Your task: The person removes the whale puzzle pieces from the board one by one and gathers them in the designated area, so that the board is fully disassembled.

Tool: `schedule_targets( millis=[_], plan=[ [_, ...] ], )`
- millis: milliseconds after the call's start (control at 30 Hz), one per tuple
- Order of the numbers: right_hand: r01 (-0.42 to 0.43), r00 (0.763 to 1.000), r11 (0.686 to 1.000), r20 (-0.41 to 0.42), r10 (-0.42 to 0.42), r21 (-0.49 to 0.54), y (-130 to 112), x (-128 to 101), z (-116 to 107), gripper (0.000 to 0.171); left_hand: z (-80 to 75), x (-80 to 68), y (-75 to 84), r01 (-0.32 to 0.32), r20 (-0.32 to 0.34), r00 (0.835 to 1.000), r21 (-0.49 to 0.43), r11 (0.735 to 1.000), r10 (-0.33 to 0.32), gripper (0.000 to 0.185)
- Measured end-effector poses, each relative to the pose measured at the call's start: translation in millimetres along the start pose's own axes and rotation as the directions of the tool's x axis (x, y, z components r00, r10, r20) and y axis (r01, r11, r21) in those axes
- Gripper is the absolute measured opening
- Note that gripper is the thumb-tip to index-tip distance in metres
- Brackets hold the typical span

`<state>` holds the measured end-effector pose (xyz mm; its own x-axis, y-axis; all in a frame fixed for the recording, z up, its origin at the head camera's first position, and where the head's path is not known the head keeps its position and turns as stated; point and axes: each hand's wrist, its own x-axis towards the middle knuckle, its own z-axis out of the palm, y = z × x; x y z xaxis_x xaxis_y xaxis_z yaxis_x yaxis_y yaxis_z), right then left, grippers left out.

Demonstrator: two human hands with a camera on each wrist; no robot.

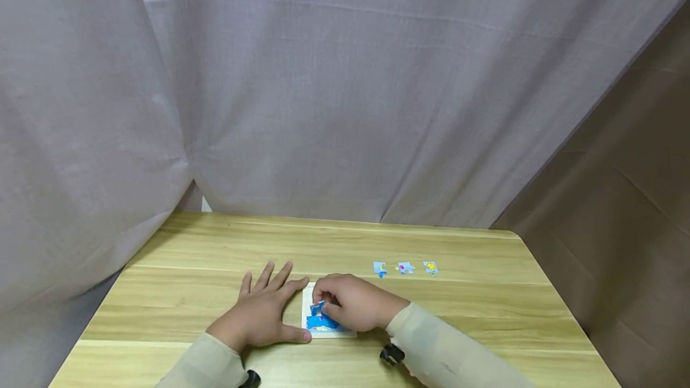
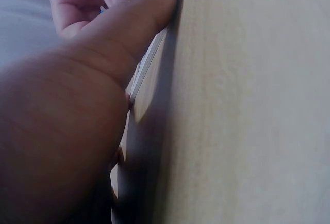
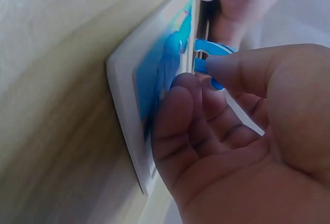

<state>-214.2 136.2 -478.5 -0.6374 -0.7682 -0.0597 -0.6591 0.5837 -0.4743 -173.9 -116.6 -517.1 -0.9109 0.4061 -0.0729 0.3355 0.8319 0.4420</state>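
- Blue card is what the right hand (image 1: 353, 303) pinches: a small jigsaw piece (image 3: 210, 65) caught between thumb and fingertip, held tilted over the white puzzle tray (image 1: 308, 298), its lower edge at or just above the picture already laid there.
- The left hand (image 1: 262, 311) lies flat on the table (image 1: 485, 310), fingers straight and spread, its thumb pressed along the tray's left edge; it holds nothing.
- The tray lies between the two hands at the near middle of the table, partly filled with blue picture.
- By my judgement the piece is light, thin and stiff enough to keep flat, yet its tabs would bend or crease under force; the printed face looks smooth and may slip, so the best hold is by its opposite edges, clear of the tabs.
- Three loose pieces (image 1: 405, 267) lie in a row to the far right of the tray, well apart from both hands.
- Grey cloth (image 1: 345, 88) hangs behind the table.
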Motion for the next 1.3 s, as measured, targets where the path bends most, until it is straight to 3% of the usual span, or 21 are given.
schedule_targets(
  millis=[367,567,967,1300],
  plan=[
    [-0.082,0.988,0.985,-0.117,0.100,0.149,11,-21,-15,0.020,-2.5,-1.8,3.3,0.010,-0.006,1.000,0.004,1.000,-0.010,0.109],
    [-0.133,0.969,0.973,-0.181,0.168,0.188,14,-35,-23,0.024,-2.3,-1.4,3.1,0.004,-0.009,1.000,0.008,1.000,-0.004,0.109],
    [-0.269,0.884,0.886,-0.268,0.383,0.377,26,-63,-31,0.004,-0.4,-1.0,2.2,0.003,-0.005,1.000,0.009,1.000,-0.003,0.109],
    [-0.338,0.823,0.800,-0.256,0.507,0.496,46,-85,-44,0.009,-0.9,-3.7,2.2,-0.003,0.005,1.000,0.003,1.000,0.003,0.109]
  ],
)
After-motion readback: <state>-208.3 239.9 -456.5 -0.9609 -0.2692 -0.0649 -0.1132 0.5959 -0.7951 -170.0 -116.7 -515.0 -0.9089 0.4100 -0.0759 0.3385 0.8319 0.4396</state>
